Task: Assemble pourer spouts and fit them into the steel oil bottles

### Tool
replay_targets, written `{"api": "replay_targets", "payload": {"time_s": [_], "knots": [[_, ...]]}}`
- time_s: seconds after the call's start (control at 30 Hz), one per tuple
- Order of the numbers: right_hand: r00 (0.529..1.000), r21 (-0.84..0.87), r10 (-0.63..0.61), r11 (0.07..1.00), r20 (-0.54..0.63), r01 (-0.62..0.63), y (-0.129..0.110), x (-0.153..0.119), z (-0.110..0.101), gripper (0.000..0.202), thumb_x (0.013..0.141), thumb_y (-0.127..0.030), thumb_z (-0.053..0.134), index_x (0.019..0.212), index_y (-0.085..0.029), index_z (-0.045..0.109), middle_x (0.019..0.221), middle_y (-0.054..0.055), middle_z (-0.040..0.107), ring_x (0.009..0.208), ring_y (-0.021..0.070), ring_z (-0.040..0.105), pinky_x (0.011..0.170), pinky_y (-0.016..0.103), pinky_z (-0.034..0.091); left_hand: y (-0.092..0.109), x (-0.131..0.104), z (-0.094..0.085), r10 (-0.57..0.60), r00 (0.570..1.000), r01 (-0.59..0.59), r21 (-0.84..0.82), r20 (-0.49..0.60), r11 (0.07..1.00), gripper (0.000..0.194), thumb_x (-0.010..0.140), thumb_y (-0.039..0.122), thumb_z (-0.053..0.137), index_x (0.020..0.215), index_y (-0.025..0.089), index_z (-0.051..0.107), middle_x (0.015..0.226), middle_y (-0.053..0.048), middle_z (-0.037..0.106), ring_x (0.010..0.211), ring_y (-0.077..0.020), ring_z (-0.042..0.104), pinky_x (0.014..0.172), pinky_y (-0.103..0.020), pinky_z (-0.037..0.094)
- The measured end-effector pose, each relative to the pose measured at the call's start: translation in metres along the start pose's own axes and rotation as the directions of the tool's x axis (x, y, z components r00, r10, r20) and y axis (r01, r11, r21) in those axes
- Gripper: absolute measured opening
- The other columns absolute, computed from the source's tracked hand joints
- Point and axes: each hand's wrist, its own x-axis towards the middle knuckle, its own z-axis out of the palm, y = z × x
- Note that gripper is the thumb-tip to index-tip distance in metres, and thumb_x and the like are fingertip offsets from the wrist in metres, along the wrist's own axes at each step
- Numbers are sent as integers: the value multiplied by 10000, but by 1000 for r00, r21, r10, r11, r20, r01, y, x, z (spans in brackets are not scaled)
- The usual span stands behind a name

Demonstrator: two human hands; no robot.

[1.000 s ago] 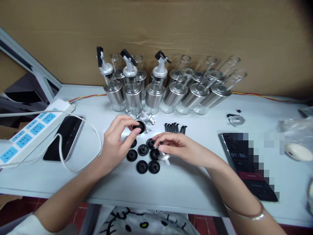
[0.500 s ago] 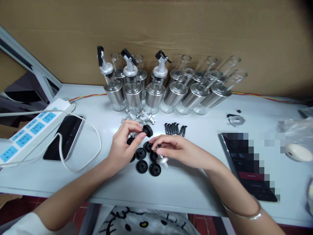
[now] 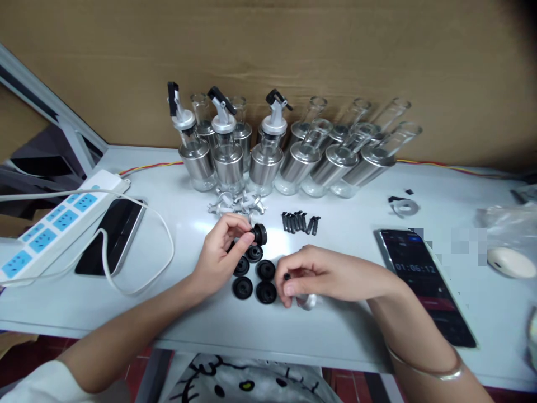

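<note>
My left hand (image 3: 220,254) pinches a black round stopper (image 3: 260,234) between thumb and fingers, a little above the table. Several similar black stoppers (image 3: 265,292) lie loose below it, some partly covered by the hand. My right hand (image 3: 314,273) is closed around a silver pourer spout (image 3: 309,302), whose flared end shows under the palm; a small black tip peeks out by the thumb. Behind the left hand lies a heap of silver spout parts (image 3: 237,202). A row of small black levers (image 3: 299,222) rests right of that heap.
Glass bottles with steel sleeves (image 3: 262,162) stand along the cardboard backing, three fitted with pourers. A power strip (image 3: 59,224), cable and dark phone (image 3: 111,238) occupy the left. On the right lie another phone (image 3: 423,285), a tape roll (image 3: 406,208) and a white oval object (image 3: 510,262).
My right hand has moved right and toward me with the spout, away from the stoppers. My left hand has shifted slightly right and nearer with its stopper.
</note>
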Motion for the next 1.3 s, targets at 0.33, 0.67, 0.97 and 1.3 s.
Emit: {"api": "replay_targets", "payload": {"time_s": [0.33, 0.67, 0.97, 1.3], "knots": [[999, -148, 24, 989, -36, -30, 6, 11, 5, 210, 881, -292, 567, 904, -110, 669, 826, 57, 687, 640, 77, 546, 600, 184, 423, 8, -2, -1, -239, 962, 230, 82, 129, 970, 79, 908, 252, 533, 885, 189, 491, 937, 8, 481, 680, -60, 611, 632, -184, 549], [996, -195, -41, 980, -76, 26, 4, 11, 4, 227, 897, -315, 552, 905, -126, 678, 686, -8, 585, 603, 76, 476, 575, 186, 372, 14, 0, -1, -296, 933, 276, 120, 203, 953, 87, 911, 273, 511, 881, 193, 493, 901, 4, 490, 713, -79, 580, 612, -178, 531], [955, -217, -88, 976, -284, 25, 4, 4, -3, 281, 901, -396, 536, 878, -142, 654, 800, 42, 648, 692, 117, 546, 640, 231, 431, 12, 4, -4, -150, 989, 150, -93, 3, 984, 101, 919, 278, 535, 890, 187, 501, 868, 16, 536, 660, -57, 594, 638, -179, 516], [951, -283, -165, 955, -263, 88, 4, 9, 0, 287, 913, -402, 519, 868, -147, 642, 867, 53, 647, 779, 139, 582, 721, 267, 454, 14, 6, -4, -145, 989, 143, -64, -14, 988, 206, 897, 385, 570, 868, 195, 496, 823, 12, 539, 631, -81, 571, 599, -209, 510]]}}
